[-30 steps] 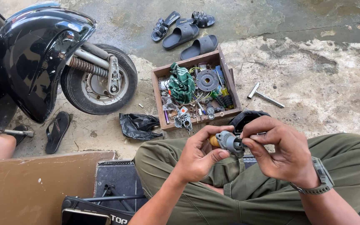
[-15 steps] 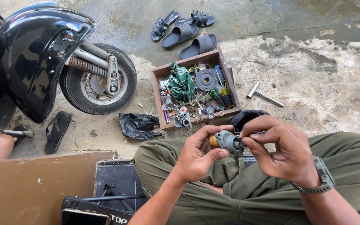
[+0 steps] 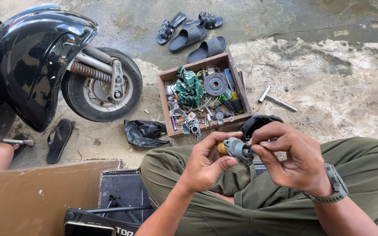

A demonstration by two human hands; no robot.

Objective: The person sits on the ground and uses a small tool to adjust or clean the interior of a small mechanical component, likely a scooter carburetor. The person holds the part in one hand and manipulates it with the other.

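Pretty bright, even daylight here, soft with no hard shadows on the concrete floor (image 3: 329, 65). The scooter's black fender (image 3: 36, 57) catches a pale sheen along its top edge, and it's darker under the wheel (image 3: 101, 85). Everything looks sharp, even the clutter in the wooden box (image 3: 204, 94). Wide-angle lens, so the edges bend a bit.
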